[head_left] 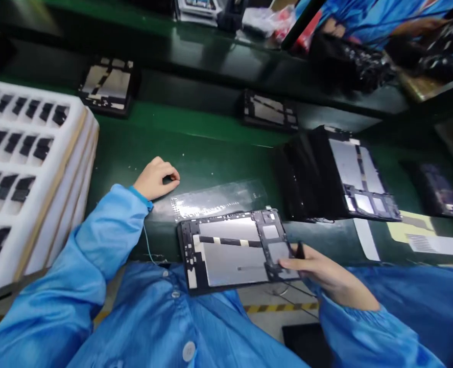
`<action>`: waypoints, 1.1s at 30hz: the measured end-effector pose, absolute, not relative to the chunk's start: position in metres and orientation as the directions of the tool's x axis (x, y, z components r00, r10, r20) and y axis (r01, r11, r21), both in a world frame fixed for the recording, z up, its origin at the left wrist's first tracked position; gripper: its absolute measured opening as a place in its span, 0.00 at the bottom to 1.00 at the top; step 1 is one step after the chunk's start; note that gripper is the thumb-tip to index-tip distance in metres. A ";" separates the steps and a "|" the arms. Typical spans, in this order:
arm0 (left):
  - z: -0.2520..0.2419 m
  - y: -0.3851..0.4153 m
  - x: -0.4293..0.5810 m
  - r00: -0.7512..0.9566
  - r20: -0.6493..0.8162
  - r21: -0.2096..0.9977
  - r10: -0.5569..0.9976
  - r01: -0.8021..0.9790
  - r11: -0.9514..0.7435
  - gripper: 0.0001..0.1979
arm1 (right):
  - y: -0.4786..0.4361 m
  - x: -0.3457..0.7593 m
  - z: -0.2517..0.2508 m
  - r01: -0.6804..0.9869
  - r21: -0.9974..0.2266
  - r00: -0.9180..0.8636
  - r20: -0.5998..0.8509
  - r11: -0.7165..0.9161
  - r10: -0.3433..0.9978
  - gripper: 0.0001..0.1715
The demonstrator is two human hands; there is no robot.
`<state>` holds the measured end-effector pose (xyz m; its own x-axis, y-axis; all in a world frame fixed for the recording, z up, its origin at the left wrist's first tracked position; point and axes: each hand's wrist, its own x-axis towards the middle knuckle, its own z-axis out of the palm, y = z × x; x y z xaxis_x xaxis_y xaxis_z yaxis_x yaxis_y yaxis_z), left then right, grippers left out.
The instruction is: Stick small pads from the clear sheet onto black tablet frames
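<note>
My right hand (318, 268) grips the right end of a flat device frame (234, 253), its thumb on top of a silver patch. The frame has silver plates, a black rim and a black-and-white striped strip; it lies level at the table's front edge. My left hand (158, 178) rests on the green table, fingers curled with thumb and forefinger tips together; whether anything is between them is too small to tell. Between the hands lies a clear plastic sheet (226, 198) with rows of small white marks, partly beneath the frame's far edge.
White foam trays (57, 179) with black parts are stacked at left. A tall stack of similar frames (352, 163) stands right. More frames (107, 84) lie on the dark belt behind, one (270, 110) at centre. Yellow paper (410, 227) lies right. Other people's hands show at the right.
</note>
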<state>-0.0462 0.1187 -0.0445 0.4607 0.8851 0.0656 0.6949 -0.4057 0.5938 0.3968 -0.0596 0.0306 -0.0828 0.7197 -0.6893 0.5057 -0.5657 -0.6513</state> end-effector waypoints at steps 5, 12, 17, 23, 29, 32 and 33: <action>-0.037 0.114 -0.047 0.582 -0.038 0.637 0.812 0.641 -0.429 0.13 | -0.028 0.362 0.046 0.671 -0.643 0.110 -0.406 -0.369 0.907 0.31; -0.040 0.112 -0.044 0.594 -0.097 0.728 0.799 0.590 -0.349 0.13 | 0.028 0.223 0.023 0.329 -0.938 -0.353 -0.233 -0.113 0.906 0.21; -0.036 0.111 -0.043 0.632 -0.106 0.723 0.768 0.579 -0.378 0.13 | 0.055 0.202 -0.005 0.196 -0.980 -0.534 -0.132 -0.030 0.835 0.08; -0.022 0.111 -0.035 0.616 -0.184 0.615 0.766 0.680 -0.399 0.17 | 0.057 0.209 -0.011 0.316 -0.944 -0.548 -0.098 0.097 0.831 0.07; -0.019 0.111 -0.034 0.609 -0.195 0.559 0.768 0.713 -0.423 0.17 | 0.054 0.207 -0.013 0.351 -0.932 -0.552 -0.127 0.092 0.824 0.08; -0.018 0.111 -0.034 0.594 -0.211 0.583 0.777 0.714 -0.388 0.19 | 0.053 0.207 -0.013 0.363 -0.927 -0.551 -0.129 0.098 0.824 0.08; -0.018 0.111 -0.034 0.587 -0.216 0.598 0.780 0.711 -0.370 0.20 | 0.053 0.207 -0.013 0.366 -0.924 -0.554 -0.123 0.108 0.823 0.08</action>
